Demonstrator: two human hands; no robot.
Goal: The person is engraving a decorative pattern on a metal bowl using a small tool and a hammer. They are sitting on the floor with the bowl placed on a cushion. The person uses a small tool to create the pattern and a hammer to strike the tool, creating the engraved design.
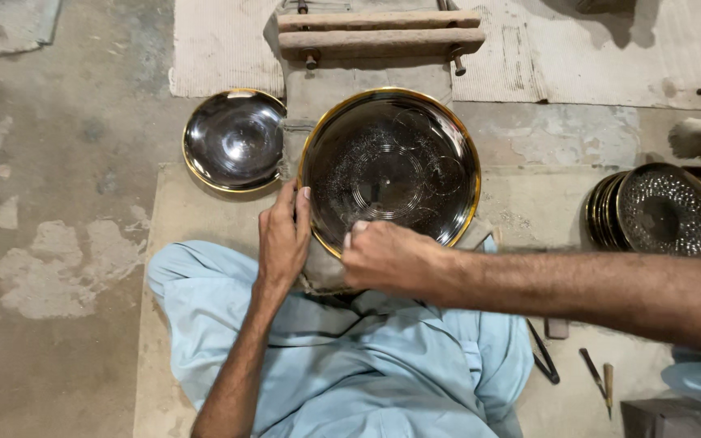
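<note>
Polished metal marks the far left: a small dark bowl (235, 139) with a gold rim lies on the floor, untouched. Just right of it, your left hand (283, 235) grips the near-left rim of the large engraved dish (389, 165), fingers curled over the edge. Your right hand (387, 258) rests clenched on the near rim; whether it holds a tool, you cannot tell. Finished plates (659, 211) stack at the right.

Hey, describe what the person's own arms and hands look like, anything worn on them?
Both forearms are bare, with visible hair; no sleeve reaches the left hand or the right hand. No gloves, rings, watch or bracelet show. Fingernails are short. The light blue garment covers the lap below.
</note>
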